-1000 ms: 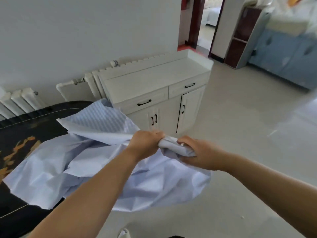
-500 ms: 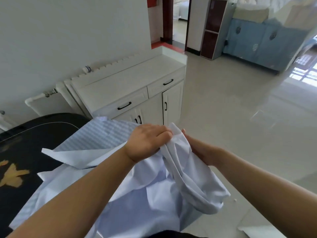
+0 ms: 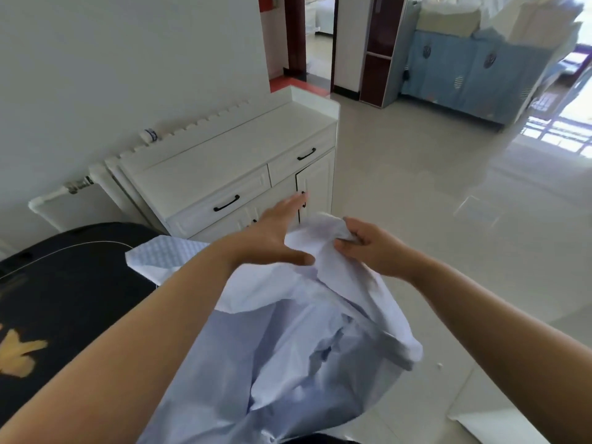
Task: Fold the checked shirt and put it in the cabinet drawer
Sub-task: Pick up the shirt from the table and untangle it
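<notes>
The pale blue checked shirt hangs crumpled in front of me, one part lying on the black table's edge. My right hand pinches a bunched fold at the shirt's top. My left hand is spread flat with fingers apart, thumb resting on the cloth, holding nothing. Beyond the hands stands the white cabinet; its left drawer and right drawer are both closed, each with a black handle.
A black table with a gold pattern is at the left. A white radiator runs along the wall behind the cabinet. Glossy tiled floor stretches right. A blue wardrobe and a doorway are at the back.
My left hand has let go of the shirt and opened, reaching forward towards the cabinet. My right hand has kept its hold and lifted the bunched cloth.
</notes>
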Tool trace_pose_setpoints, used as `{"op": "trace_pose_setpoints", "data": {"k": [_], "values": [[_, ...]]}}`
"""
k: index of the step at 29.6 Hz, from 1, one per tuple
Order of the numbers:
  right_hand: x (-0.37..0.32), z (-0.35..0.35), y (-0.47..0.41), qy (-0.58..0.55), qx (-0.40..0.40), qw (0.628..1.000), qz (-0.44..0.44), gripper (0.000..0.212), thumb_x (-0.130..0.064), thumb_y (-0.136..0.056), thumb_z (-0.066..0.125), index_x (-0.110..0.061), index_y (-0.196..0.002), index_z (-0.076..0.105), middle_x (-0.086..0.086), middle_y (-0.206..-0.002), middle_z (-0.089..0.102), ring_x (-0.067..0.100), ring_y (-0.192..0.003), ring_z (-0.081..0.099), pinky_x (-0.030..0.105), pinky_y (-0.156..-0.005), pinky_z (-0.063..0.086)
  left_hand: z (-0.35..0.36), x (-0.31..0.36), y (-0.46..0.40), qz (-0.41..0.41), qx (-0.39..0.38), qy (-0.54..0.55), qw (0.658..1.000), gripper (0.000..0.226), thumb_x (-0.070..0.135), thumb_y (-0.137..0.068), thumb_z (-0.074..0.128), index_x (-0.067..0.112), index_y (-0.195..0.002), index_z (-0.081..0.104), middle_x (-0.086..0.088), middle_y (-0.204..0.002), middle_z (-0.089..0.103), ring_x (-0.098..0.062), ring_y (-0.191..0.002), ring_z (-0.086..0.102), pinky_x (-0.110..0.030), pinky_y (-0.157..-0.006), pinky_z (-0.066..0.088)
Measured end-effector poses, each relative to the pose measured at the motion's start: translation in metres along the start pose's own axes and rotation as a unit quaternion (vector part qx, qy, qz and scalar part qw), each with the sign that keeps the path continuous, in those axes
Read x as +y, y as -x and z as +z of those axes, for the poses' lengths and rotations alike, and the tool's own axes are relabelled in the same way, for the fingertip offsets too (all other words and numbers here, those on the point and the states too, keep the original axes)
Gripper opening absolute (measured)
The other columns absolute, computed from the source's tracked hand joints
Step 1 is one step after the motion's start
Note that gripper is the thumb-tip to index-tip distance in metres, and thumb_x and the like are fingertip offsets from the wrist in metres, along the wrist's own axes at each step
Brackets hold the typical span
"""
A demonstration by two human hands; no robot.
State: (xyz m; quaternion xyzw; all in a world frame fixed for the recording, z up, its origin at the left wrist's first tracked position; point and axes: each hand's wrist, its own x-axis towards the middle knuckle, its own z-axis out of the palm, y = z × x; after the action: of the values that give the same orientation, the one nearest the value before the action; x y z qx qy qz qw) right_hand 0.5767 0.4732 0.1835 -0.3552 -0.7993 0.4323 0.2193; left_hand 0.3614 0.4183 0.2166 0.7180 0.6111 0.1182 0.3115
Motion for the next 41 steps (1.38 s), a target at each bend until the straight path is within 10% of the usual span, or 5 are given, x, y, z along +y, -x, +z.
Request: {"op": "trace_pose_setpoints", "data": {"k": [8,21,30,37,41], "values": [[-0.018,-0.024,-0.002,0.069,0.073,0.995,-0.014,0.028,-0.020,-0.088,0.064,-0.015,-0.071,0.042,-0.006,-0.062,0.036,0.005,-0.054,0.034,0.017,-0.053,0.030,-0.017,0.010,-0.031,0.056,0.119,-0.009,0.991,0.017,0.014,-0.082,0.069,0.017,-0.070,0.058,0.001,-0.065,0.057,-0.012,-0.064,0.047,-0.026,-0.063,0.035],[-0.014,-0.069,-0.013,0.221,-0.373,0.865,0.255,0.047,-0.041,-0.077,0.075,-0.014,-0.113,0.061,-0.009,-0.094,0.065,0.007,-0.078,0.059,0.019,-0.075,0.048,-0.060,0.022,-0.032,0.140,0.369,-0.165,0.904,0.028,0.016,-0.077,0.044,0.014,-0.089,0.069,-0.005,-0.088,0.067,-0.026,-0.079,0.061,-0.034,-0.064,0.047],[-0.045,-0.100,-0.027,0.506,0.264,0.817,0.088,0.031,-0.036,-0.096,0.039,-0.013,-0.084,0.056,0.000,-0.065,0.051,0.021,-0.058,0.050,0.024,-0.054,0.035,-0.100,-0.015,-0.042,-0.088,0.483,-0.111,0.864,0.010,0.015,-0.087,0.052,0.007,-0.084,0.057,-0.013,-0.094,0.053,-0.028,-0.070,0.047,-0.033,-0.061,0.034],[-0.080,-0.029,0.007,0.157,-0.054,0.986,-0.003,0.030,-0.037,-0.083,0.069,-0.022,-0.078,0.044,-0.006,-0.074,0.052,0.007,-0.061,0.045,0.020,-0.061,0.042,-0.144,0.017,-0.049,-0.118,0.493,0.221,0.833,0.032,0.011,-0.083,0.048,0.018,-0.058,0.030,-0.001,-0.060,0.035,-0.021,-0.066,0.041,-0.029,-0.048,0.044],[-0.053,0.015,0.013,-0.130,-0.137,0.974,0.121,0.047,-0.024,-0.084,0.071,-0.019,-0.118,0.039,0.011,-0.098,0.059,0.011,-0.056,0.053,0.025,-0.052,0.049,-0.137,0.049,-0.049,-0.056,0.466,0.269,0.841,0.019,0.001,-0.076,0.040,0.016,-0.064,0.038,-0.009,-0.068,0.048,-0.027,-0.072,0.056,-0.048,-0.060,0.059]]}}
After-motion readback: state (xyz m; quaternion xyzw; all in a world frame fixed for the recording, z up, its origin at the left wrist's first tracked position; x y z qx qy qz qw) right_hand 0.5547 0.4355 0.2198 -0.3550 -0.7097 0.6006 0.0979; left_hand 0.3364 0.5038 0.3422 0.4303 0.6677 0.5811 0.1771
